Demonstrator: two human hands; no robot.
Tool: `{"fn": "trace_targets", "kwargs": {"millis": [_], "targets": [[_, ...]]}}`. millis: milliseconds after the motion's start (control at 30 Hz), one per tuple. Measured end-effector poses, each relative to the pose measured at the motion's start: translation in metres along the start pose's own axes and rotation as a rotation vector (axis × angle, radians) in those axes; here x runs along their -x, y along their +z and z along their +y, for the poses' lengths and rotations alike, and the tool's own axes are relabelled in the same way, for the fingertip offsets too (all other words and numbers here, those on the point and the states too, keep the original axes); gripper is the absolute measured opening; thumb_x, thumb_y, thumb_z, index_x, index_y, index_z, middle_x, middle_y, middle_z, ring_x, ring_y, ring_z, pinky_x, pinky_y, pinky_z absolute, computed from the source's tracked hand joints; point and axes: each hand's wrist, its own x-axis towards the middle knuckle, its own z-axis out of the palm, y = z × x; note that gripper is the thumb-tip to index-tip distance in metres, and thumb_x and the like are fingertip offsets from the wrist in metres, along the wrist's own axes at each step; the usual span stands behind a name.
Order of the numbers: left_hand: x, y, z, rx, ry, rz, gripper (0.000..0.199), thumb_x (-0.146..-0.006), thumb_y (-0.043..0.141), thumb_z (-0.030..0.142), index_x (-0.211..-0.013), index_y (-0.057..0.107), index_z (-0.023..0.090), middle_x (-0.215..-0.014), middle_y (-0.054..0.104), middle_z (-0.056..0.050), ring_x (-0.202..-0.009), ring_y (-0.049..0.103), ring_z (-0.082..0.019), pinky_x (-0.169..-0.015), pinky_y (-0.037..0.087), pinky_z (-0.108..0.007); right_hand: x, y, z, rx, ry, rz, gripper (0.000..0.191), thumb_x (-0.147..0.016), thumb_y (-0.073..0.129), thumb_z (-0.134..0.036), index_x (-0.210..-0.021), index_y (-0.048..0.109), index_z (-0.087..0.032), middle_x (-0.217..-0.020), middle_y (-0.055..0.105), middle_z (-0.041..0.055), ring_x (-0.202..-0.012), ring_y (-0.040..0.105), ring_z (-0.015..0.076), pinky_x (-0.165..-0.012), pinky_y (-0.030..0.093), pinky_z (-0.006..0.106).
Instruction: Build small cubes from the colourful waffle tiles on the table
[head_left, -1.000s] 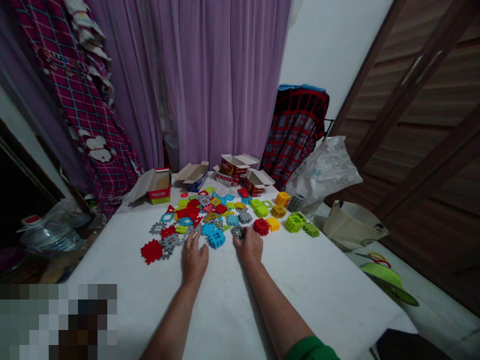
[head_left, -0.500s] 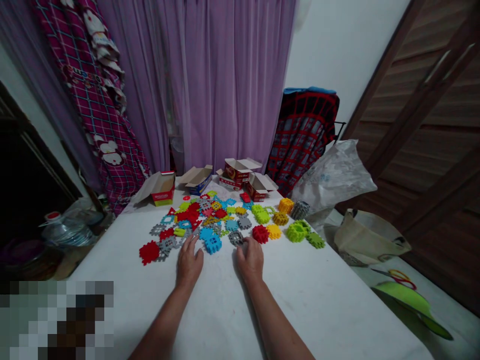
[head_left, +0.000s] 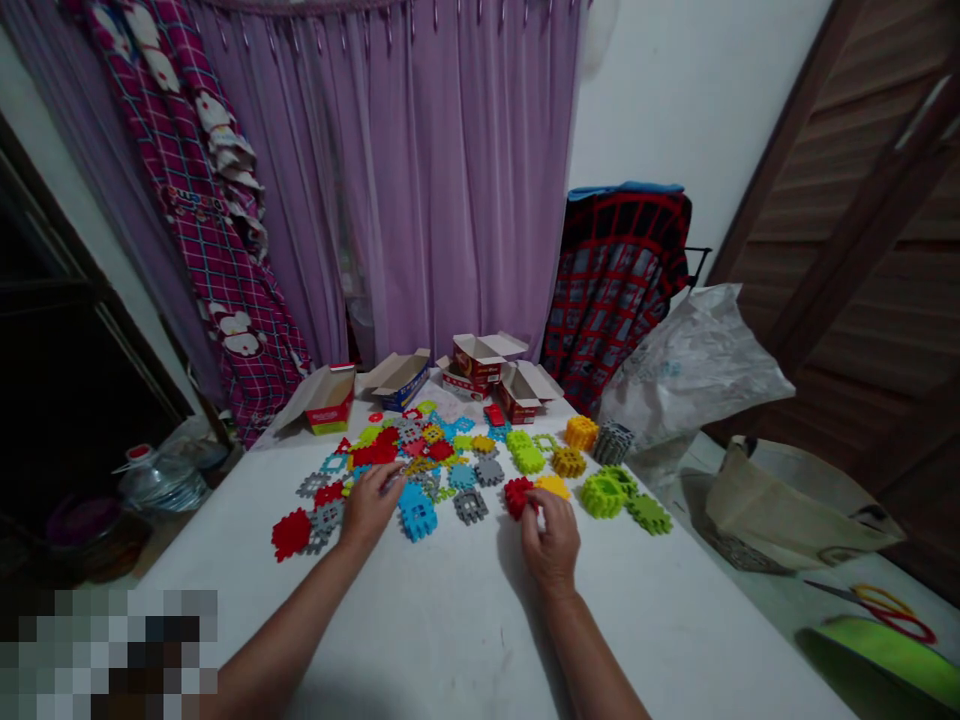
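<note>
Left hand [head_left: 367, 510] is resting open beside blue interlocking block [head_left: 417, 513] | right hand [head_left: 551, 542] is touching red block [head_left: 517, 497] | its grip I cannot tell

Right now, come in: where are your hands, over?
Left hand over colored plastic tiles. Right hand at red waffle block. Blue block between hands.

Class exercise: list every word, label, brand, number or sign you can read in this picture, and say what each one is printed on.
No text is readable.
Red-and-white cardboard box: printing too small to read.
Blue box: printing too small to read.
Pink checked cloth: lettering too blurred to read.
</note>
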Motion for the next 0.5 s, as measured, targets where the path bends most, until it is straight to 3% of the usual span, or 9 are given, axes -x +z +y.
{"fn": "trace_targets", "kwargs": {"millis": [100,200,367,500], "targets": [[-0.048,0.018,0.025,-0.129,0.115,-0.245,0.021,-0.086,0.059,0.029,-0.098,0.076,0.024,-0.102,0.075,-0.004,-0.100,0.066,-0.022,-0.094,0.050,-0.036,-0.018,-0.008,0.030,0.049,-0.078,0.187,0.015,-0.091,0.050,-0.021,-0.092,0.065,-0.019,-0.085,0.070,0.0070,-0.081,0.064,0.0194,-0.077,0.051,0.034],[-0.083,0.052,0.046,-0.278,0.208,-0.426,0.021,-0.087,0.059,0.026,-0.099,0.076,0.025,-0.109,0.074,-0.003,-0.108,0.063,-0.023,-0.101,0.045,-0.038,-0.020,-0.012,0.050,0.078,-0.103,0.218,0.011,-0.091,0.054,-0.019,-0.093,0.065,-0.018,-0.084,0.069,0.0062,-0.077,0.063,0.0179,-0.069,0.050,0.030],[-0.106,0.104,0.059,-0.388,0.254,-0.577,0.031,-0.086,0.061,0.024,-0.116,0.069,0.026,-0.127,0.068,-0.004,-0.121,0.057,-0.025,-0.107,0.039,-0.041,-0.013,-0.013,0.059,0.083,-0.031,0.202,0.010,-0.092,0.056,-0.019,-0.096,0.065,-0.017,-0.085,0.069,0.0067,-0.077,0.063,0.0179,-0.062,0.048,0.028],[-0.112,0.124,0.064,-0.445,0.302,-0.670,0.032,-0.085,0.064,0.029,-0.116,0.068,0.023,-0.125,0.068,-0.008,-0.123,0.055,-0.028,-0.106,0.038,-0.044,-0.015,-0.013,0.059,0.087,-0.049,0.183,0.009,-0.092,0.056,-0.019,-0.094,0.065,-0.017,-0.084,0.068,0.0061,-0.077,0.063,0.0178,-0.063,0.048,0.028]]}}
